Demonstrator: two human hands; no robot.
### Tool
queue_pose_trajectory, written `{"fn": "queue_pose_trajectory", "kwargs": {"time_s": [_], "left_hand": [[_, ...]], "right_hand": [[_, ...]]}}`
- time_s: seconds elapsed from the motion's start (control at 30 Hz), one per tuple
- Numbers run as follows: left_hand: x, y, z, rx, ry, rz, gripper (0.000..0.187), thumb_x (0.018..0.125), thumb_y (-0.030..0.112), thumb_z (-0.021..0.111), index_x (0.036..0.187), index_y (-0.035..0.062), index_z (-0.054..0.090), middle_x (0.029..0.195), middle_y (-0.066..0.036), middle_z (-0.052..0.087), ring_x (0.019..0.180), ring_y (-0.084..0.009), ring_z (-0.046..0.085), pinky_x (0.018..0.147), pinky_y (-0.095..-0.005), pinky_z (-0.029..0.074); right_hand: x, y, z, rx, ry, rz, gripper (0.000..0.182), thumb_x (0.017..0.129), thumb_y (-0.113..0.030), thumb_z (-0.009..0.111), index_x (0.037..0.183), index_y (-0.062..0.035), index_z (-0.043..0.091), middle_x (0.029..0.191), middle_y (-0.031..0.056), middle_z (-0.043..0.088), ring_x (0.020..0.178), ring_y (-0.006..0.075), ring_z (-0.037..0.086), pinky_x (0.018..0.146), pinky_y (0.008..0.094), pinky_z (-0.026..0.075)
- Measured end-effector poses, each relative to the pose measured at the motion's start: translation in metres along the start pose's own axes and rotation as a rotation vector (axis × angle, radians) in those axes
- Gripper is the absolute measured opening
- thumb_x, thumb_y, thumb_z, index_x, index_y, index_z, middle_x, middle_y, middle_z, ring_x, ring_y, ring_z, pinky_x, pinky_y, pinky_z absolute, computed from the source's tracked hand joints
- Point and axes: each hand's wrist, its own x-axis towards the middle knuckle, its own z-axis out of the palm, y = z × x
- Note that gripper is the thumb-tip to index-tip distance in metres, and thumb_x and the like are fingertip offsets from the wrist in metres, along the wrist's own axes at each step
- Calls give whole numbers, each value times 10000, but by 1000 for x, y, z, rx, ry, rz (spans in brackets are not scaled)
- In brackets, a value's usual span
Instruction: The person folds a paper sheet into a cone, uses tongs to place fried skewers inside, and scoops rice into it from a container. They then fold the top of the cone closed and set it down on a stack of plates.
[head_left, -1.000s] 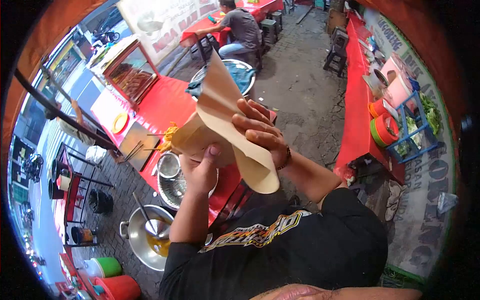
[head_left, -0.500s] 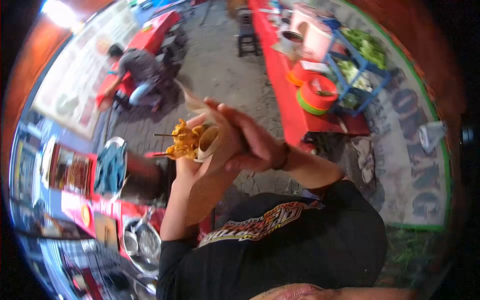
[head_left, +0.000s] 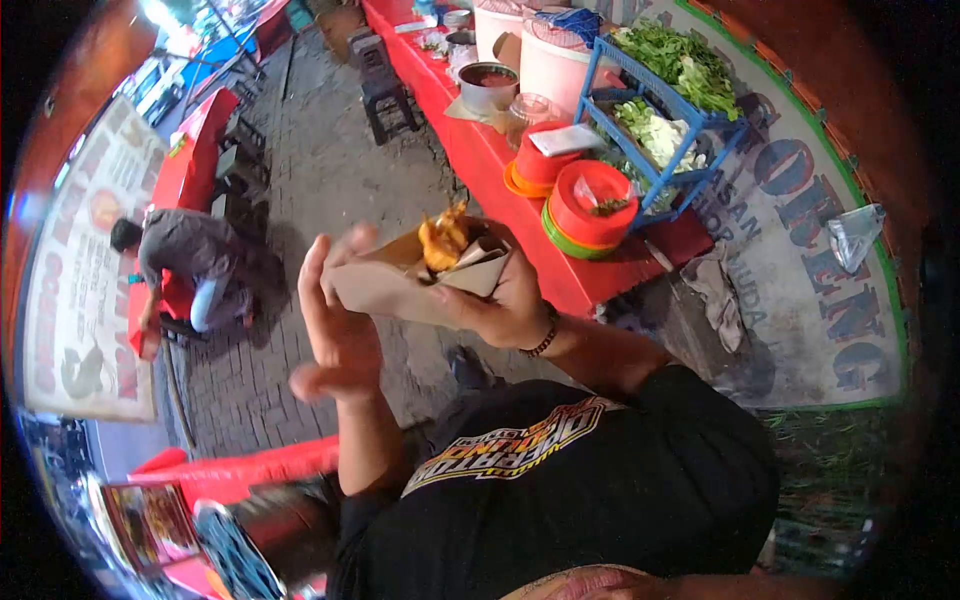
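Observation:
My right hand (head_left: 512,308) grips a brown paper wrapper (head_left: 392,288) from its right side, thumb along the near edge. Orange-yellow pieces of cooked food (head_left: 443,242) stick up out of the folded paper at its far side. At the wrapper's left end is my left hand (head_left: 343,325), with fingers spread and thumb held apart. Its fingertips are right by the paper's edge and slightly blurred.
To the right, a long red table (head_left: 570,285) bears red and green plastic tubs (head_left: 592,205), a metal pot (head_left: 489,92) and a blue rack (head_left: 655,180) of greens. A crouching person (head_left: 190,260) is at the left. A dark stool (head_left: 388,105) stands on the paving.
My left hand has come off the wrapper and opened, while my right hand now grips it. The wrapper has swung round so its food points away from me. My view has turned right.

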Motion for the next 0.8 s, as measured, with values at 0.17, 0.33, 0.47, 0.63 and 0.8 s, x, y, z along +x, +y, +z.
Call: {"fn": "queue_pose_trajectory", "kwargs": {"time_s": [0.17,0.33,0.47,0.63,0.8], "left_hand": [[77,-64,-83,598,213,-18,624,848,284,746,1289,-47,453,1162,-147,593,1021,-179,571,903,-313,453],[201,-121,-127,426,212,-209,231,973,76,543,1184,-18,533,1044,-101,630,879,-106,580,767,-239,464],[243,-162,-160,894,-163,499,754,983,521,455,1437,-55,283,1387,-168,428,1281,-257,429,1043,-392,369],[308,-252,-211,596,-379,-29,971,899,676,463,1437,-112,281,1389,-216,448,1281,-302,458,1062,-395,352],[379,-318,-214,386,-321,-311,866,854,524,689,1391,-78,375,1306,-155,542,1191,-241,533,1017,-374,402]], "right_hand": [[82,88,3,-89,10,13,602,869,-55,680,1369,20,354,1275,94,533,1162,145,535,982,304,440],[148,160,-2,-32,258,119,578,886,-138,681,1354,21,383,1197,102,570,1040,154,582,888,288,483],[218,220,-26,-327,594,95,615,875,-233,718,1319,29,382,1204,150,580,1077,210,587,934,359,485],[272,300,-82,-110,322,85,663,853,-229,753,1354,-4,383,1284,100,539,1168,188,537,994,340,437],[339,352,-168,-101,197,-68,489,938,-272,646,1316,-25,458,1253,112,543,1191,210,501,1017,377,402]]}}
